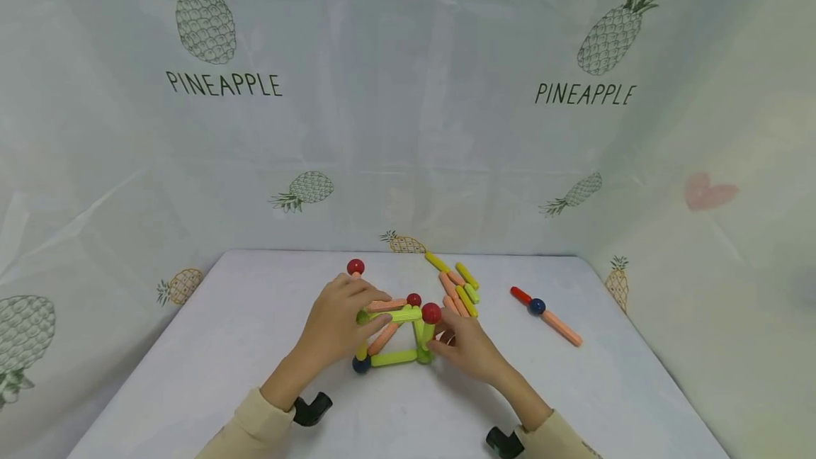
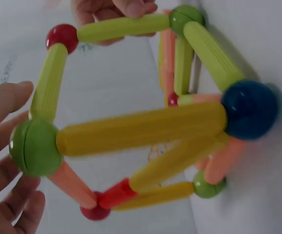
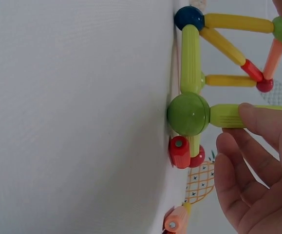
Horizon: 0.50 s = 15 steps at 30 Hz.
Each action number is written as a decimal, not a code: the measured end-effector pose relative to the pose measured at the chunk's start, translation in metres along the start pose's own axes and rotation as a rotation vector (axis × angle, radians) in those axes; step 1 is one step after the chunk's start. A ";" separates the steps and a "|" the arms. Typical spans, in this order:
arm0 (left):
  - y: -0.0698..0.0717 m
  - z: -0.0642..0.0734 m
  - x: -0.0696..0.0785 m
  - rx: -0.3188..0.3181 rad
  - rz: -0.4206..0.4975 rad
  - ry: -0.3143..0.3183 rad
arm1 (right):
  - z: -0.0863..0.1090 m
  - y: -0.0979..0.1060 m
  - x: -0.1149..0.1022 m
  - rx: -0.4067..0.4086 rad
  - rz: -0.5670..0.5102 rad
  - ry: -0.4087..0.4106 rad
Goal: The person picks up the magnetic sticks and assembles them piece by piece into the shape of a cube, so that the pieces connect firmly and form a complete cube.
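Observation:
A frame of magnetic sticks and balls stands on the white table. My right hand (image 1: 472, 346) pinches its upright light green stick (image 3: 223, 116) between thumb and fingers, just above a green ball (image 3: 188, 114) at table level. That stick is topped by a red ball (image 1: 431, 313). At the upper left corner, my left hand (image 1: 341, 317) has its fingers loosely spread around another green ball (image 2: 37, 146). From this ball a light green stick (image 2: 49, 80) runs across to the red one, and a yellow stick (image 2: 141, 129) goes down to a blue ball (image 2: 250, 109).
Several loose yellow, orange and green sticks (image 1: 448, 285) lie behind the frame. To the right, a blue ball (image 1: 537, 307) joins a red stick (image 1: 520, 295) and an orange stick (image 1: 561, 329). A pineapple-printed curtain (image 1: 395, 126) hangs behind the table (image 1: 605, 388).

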<state>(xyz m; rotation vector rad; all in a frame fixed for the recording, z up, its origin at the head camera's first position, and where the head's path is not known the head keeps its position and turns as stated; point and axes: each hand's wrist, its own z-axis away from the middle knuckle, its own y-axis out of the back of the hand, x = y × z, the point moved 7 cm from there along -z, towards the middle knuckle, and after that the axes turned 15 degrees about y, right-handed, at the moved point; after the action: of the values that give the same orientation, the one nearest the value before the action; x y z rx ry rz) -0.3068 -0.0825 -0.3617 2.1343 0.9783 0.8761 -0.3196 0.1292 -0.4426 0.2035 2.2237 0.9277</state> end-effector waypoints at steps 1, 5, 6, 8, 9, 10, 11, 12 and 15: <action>0.003 0.002 -0.005 0.003 0.018 0.012 | 0.000 0.000 0.000 -0.001 0.000 0.000; 0.008 0.012 -0.020 -0.012 0.111 0.062 | 0.000 -0.001 0.001 0.003 -0.001 -0.001; 0.008 0.015 -0.023 -0.018 0.142 0.071 | 0.000 -0.001 0.001 0.004 -0.005 -0.002; 0.006 0.020 -0.029 -0.038 0.206 0.099 | -0.001 -0.002 0.002 0.005 -0.015 0.002; 0.005 0.022 -0.032 -0.053 0.241 0.114 | -0.001 -0.003 0.002 0.005 -0.021 0.004; 0.004 0.025 -0.034 -0.068 0.275 0.130 | -0.001 -0.003 0.002 0.004 -0.025 0.005; 0.002 0.027 -0.036 -0.082 0.313 0.144 | -0.001 -0.004 0.002 0.004 -0.027 0.005; 0.000 0.029 -0.038 -0.094 0.347 0.157 | -0.001 -0.004 0.002 0.004 -0.030 0.005; -0.003 0.034 -0.041 -0.115 0.425 0.177 | -0.001 -0.004 0.002 0.009 -0.024 -0.002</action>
<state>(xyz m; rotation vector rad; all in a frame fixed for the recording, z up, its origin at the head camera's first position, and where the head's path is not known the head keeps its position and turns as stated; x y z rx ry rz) -0.3029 -0.1225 -0.3965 2.2288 0.5420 1.3100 -0.3215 0.1272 -0.4460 0.1811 2.2245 0.9041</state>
